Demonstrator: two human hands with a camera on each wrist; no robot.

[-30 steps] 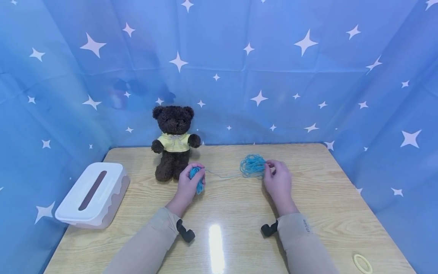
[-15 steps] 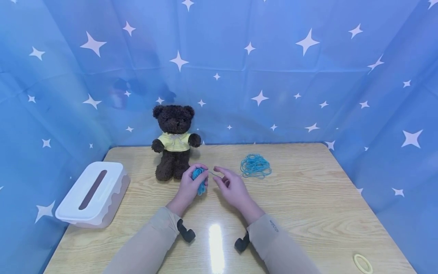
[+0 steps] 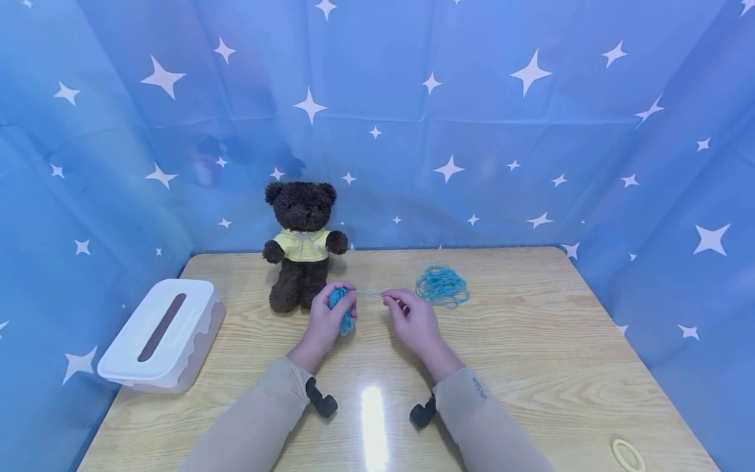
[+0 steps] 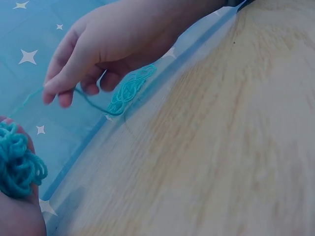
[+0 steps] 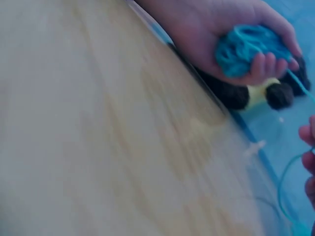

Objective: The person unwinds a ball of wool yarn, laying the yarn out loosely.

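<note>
While the left hand (image 3: 322,319) grips a bundle of blue yarn (image 3: 345,322), the right hand (image 3: 417,322) pinches its strand (image 3: 369,294).
Between the hands the strand runs nearly straight, then dips slack toward the loose yarn pile (image 3: 441,286) on the far part of the table (image 3: 542,354), right of the plush bear (image 3: 303,216). Drawing it lightly and evenly should keep the pile from snagging, while a steady left grip should hold the bundle together.

Head view: looked from high toward far edge of table (image 3: 542,341). Wrist views: close, tilted, faced inward; shared the held yarn (image 5: 243,51).
</note>
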